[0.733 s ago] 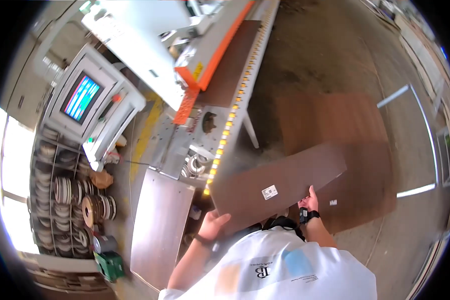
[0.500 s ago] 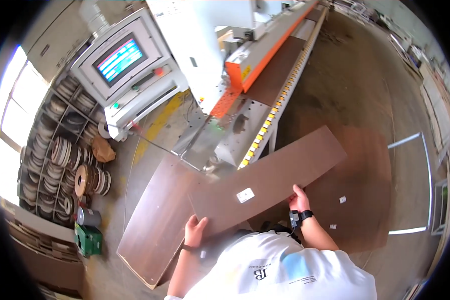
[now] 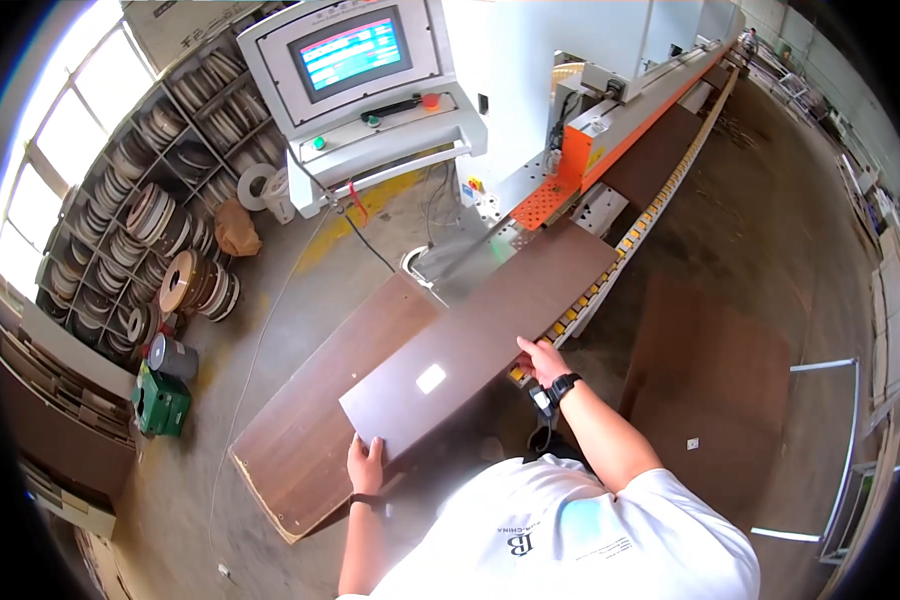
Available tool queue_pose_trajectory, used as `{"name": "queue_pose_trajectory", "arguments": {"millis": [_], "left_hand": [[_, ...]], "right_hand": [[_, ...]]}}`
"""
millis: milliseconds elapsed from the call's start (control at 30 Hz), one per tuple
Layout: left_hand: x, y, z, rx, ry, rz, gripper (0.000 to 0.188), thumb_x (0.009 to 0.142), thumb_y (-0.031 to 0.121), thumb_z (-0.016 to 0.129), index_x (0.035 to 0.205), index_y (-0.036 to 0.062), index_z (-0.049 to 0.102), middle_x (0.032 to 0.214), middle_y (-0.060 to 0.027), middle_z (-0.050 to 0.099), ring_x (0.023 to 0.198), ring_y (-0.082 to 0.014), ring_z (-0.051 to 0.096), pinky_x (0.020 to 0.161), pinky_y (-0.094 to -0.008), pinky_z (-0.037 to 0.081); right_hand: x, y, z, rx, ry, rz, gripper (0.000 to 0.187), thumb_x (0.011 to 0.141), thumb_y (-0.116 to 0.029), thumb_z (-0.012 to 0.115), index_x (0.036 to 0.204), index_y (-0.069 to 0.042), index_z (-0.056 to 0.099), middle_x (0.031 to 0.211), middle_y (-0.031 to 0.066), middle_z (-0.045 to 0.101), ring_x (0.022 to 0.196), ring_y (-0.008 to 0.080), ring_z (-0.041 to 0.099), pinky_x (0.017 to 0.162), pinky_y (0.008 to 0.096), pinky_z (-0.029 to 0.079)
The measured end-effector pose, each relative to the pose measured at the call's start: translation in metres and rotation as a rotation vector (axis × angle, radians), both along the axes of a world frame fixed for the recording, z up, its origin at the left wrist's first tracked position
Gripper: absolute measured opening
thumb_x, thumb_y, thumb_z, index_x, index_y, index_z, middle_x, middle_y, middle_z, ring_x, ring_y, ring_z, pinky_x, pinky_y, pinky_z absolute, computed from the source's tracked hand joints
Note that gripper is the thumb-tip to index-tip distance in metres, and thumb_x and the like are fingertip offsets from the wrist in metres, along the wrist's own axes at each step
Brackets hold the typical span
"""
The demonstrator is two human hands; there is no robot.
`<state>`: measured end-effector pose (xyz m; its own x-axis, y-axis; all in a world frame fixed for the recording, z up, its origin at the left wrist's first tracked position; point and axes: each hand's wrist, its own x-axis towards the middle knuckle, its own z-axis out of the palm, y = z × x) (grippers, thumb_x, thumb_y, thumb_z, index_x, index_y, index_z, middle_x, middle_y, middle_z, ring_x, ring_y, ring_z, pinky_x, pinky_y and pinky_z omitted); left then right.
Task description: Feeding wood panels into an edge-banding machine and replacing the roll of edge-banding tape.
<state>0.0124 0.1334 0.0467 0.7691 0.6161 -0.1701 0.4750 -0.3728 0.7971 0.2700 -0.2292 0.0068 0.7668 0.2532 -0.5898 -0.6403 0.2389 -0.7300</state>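
Observation:
Both my hands hold a long brown panel [image 3: 490, 335] with a small white label on its upper face. My left hand [image 3: 366, 462] grips its near end, thumb on top and fingers hidden underneath. Partway along the right edge, my right hand [image 3: 541, 361] clasps the board, its fingers mostly under it. The panel's far end lies over the front of the edge banding machine [image 3: 575, 165], by the orange plate and the yellow-and-black roller track [image 3: 630, 240]. Below and to the left, a stack of brown boards [image 3: 315, 440] is partly covered by the panel.
A control console [image 3: 370, 125] with a lit screen stands at the far left of the machine. Rolls of edging [image 3: 190, 285] fill a rack on the left, with a green box [image 3: 160, 402] by it. More brown boards [image 3: 710, 390] lie on the right.
The panel has swung and moved forward, so its far end now lies over the machine's front and track. Both hands kept their hold; my view has shifted too.

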Motion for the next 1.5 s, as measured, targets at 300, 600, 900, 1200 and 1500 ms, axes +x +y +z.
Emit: {"name": "queue_pose_trajectory", "arguments": {"millis": [300,600,900,1200,1500], "left_hand": [[0.009,0.005,-0.042,-0.112,-0.050,0.150,0.055,0.092,0.015,0.068,0.142,-0.0003,0.051,0.112,-0.0140,0.069,0.088,-0.0201,0.067,0.079,-0.0337,0.055],[0.034,-0.018,-0.016,-0.322,-0.085,0.199,0.031,0.093,0.006,0.063,0.123,-0.0024,0.064,0.104,-0.0086,0.070,0.085,-0.0145,0.065,0.075,-0.0284,0.053],[0.027,-0.044,0.004,-0.431,-0.101,0.197,0.029,0.093,0.005,0.065,0.121,0.0002,0.064,0.111,-0.0083,0.068,0.095,-0.0170,0.066,0.083,-0.0305,0.054],[0.017,-0.054,0.009,-0.604,-0.240,0.185,0.027,0.095,0.001,0.060,0.123,-0.0002,0.061,0.117,-0.0093,0.066,0.107,-0.0210,0.066,0.087,-0.0336,0.058],[0.022,-0.068,0.005,-0.506,-0.184,0.269,0.025,0.094,0.006,0.062,0.120,0.0015,0.061,0.108,-0.0066,0.067,0.097,-0.0171,0.067,0.076,-0.0301,0.056]], "right_hand": [[0.023,0.025,0.018,-0.021,-0.156,-0.044,0.073,0.096,-0.029,0.069,0.150,0.003,0.032,0.149,0.0178,0.044,0.136,0.0259,0.046,0.106,0.0404,0.044],[0.043,0.024,0.040,0.007,-0.181,0.015,0.090,0.095,-0.048,0.062,0.157,0.000,0.019,0.165,0.0196,0.020,0.151,0.0287,0.023,0.120,0.0439,0.024],[0.044,0.008,0.029,0.103,-0.230,-0.028,0.088,0.094,-0.052,0.059,0.157,-0.001,0.024,0.163,0.0179,0.026,0.151,0.0288,0.024,0.120,0.0451,0.021],[0.054,-0.010,0.011,0.111,-0.232,0.045,0.087,0.093,-0.053,0.061,0.156,-0.004,0.028,0.160,0.0168,0.032,0.148,0.0292,0.030,0.116,0.0447,0.027],[0.048,-0.008,0.004,0.078,-0.308,0.095,0.081,0.096,-0.047,0.061,0.154,0.001,0.030,0.161,0.0188,0.032,0.147,0.0296,0.034,0.117,0.0417,0.029]]}}
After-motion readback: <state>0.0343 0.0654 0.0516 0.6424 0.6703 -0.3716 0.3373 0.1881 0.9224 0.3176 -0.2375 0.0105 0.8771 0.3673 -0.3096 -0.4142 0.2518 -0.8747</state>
